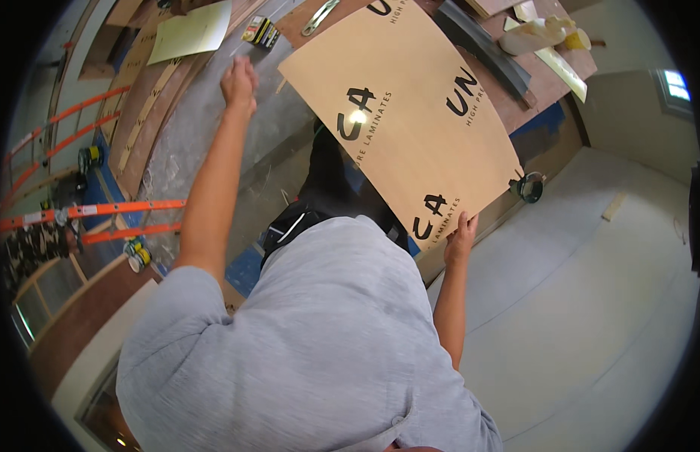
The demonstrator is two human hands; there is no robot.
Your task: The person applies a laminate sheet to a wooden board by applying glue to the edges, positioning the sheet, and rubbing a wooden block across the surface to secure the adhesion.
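A large tan laminate sheet (395,98) with black printing slants across the front of the workbench, its near corner jutting past the edge toward me. At that corner, my right hand (460,239) is closed on the sheet's edge, thumb on the upper face. My left hand (239,85) is raised over the plastic-covered surface, left of the sheet and apart from it. Its fingers are curled in, and whatever they may hold is hidden. Just beyond it sits a small black and yellow box (261,32).
Dark curved strips (486,53) and a whitish bottle (532,36) lie on the bench at the far right. A metal hand tool (320,16) rests behind the sheet. An orange ladder (94,211) stands at left. A pale yellow sheet (190,32) lies at far left.
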